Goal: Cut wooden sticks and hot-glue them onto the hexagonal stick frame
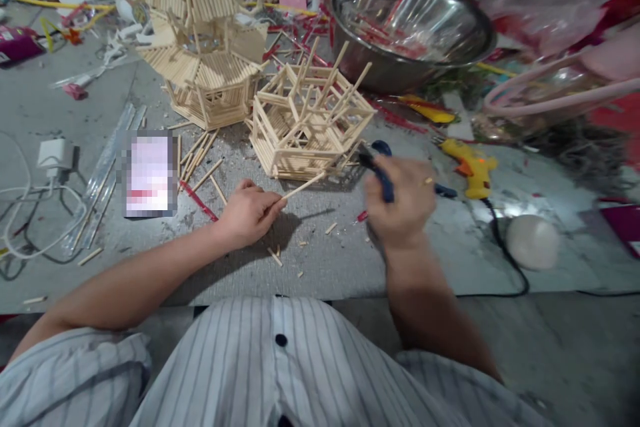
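Observation:
Pinched in my left hand (253,212) is a thin wooden stick (306,188), its free end pointing up and right. My right hand (403,200), blurred by motion, is wrapped round dark blue pliers (384,177); their dark jaws (367,157) point up and left, apart from the stick. Just beyond both hands stands an open polygonal frame (305,127) built of wooden sticks, with several sticks jutting up. Behind it at left rises a taller tiered stick model (203,53) with a pointed roof. Short cut stick pieces (331,228) lie between my hands.
Loose sticks (197,157) lie near a phone with a blurred screen (149,173). A yellow glue gun (470,167) with a black cord rests at right, near a white rounded object (533,242). A steel bowl (413,33) stands behind. A white charger (55,155) and cables lie left.

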`<state>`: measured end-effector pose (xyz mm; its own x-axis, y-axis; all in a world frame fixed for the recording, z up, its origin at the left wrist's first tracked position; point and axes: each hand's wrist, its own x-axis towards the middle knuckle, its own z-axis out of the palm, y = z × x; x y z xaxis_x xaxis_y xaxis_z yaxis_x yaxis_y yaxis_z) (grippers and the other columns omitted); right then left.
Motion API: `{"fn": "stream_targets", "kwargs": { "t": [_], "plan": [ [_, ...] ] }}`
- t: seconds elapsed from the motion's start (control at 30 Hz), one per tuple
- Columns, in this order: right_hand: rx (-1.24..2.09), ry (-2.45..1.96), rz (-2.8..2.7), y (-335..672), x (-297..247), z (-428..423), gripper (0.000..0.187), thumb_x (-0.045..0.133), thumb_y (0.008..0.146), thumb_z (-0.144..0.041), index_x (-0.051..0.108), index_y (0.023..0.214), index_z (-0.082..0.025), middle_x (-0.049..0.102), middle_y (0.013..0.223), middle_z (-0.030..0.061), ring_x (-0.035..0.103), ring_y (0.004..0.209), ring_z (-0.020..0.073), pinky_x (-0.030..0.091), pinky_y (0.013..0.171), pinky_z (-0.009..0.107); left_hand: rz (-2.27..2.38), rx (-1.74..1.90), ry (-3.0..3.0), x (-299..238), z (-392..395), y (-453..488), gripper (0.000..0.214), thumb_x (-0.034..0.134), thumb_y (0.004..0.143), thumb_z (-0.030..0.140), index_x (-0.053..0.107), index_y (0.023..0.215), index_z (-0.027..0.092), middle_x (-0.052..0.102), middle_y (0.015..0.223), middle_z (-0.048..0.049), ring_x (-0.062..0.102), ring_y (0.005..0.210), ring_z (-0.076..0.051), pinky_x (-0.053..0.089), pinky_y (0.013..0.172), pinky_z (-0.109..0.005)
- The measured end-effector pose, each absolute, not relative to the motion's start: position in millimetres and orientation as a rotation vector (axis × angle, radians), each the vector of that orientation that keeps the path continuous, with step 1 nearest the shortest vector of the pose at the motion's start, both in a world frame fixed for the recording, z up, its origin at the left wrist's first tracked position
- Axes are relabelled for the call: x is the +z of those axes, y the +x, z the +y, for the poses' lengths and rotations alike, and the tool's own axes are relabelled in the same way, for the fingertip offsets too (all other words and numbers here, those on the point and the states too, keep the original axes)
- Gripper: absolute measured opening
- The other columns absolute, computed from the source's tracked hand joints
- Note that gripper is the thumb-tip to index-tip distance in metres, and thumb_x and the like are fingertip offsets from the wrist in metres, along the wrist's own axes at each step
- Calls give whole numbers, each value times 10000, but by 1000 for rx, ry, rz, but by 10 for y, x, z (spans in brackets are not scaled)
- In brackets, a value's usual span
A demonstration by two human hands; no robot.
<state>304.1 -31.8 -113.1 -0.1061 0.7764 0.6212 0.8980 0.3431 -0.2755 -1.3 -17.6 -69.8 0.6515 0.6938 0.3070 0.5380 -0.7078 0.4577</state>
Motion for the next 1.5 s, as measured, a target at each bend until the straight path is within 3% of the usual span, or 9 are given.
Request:
{"fn": "stream_targets", "kwargs": {
  "t": [0.1,0.2,0.53,0.87,1.17,1.5],
  "plan": [
    [-214,-1095,-2133,2479,-977,-499,379,574,872,-242,585,1249,-201,664,1174,116,628,1076,230,517,905,392,982,692,2707,-733,-188,-14,448,303,987,317,629,732,147,591,557,-3,507,532,-121,360,727,-302],
    [-287,-959,-2222,2140,-882,-576,284,581,881,-231,640,1156,-202,694,1135,93,669,982,168,550,821,281,967,723,2873,-760,-209,2,444,311,988,305,614,704,147,580,534,-2,503,515,-117,346,727,-304],
    [-334,-1213,-2305,2018,-823,-545,276,481,943,-336,717,983,-199,723,862,61,632,712,143,459,633,266,942,671,3062,-826,-261,47,295,365,947,181,583,751,153,583,504,18,511,496,-131,323,772,-328],
    [-277,-1277,-2277,1965,-839,-572,294,450,955,-327,682,854,-178,700,815,47,569,654,127,348,595,274,994,642,3087,-793,-288,66,315,372,933,174,582,700,150,587,484,-3,506,483,-139,304,772,-356],
    [-159,-1390,-2277,1947,-860,-605,343,391,971,-353,670,889,-171,676,806,62,561,666,132,325,578,276,1011,701,3143,-759,-282,84,300,416,887,153,548,618,168,561,453,14,480,460,-122,313,743,-347],
    [-276,-1434,-2233,1889,-888,-620,362,395,969,-343,675,825,-166,683,762,56,545,587,124,284,516,269,1052,677,3118,-759,-310,103,278,426,845,132,562,603,160,551,446,0,474,450,-129,303,729,-354]
  ]
}}
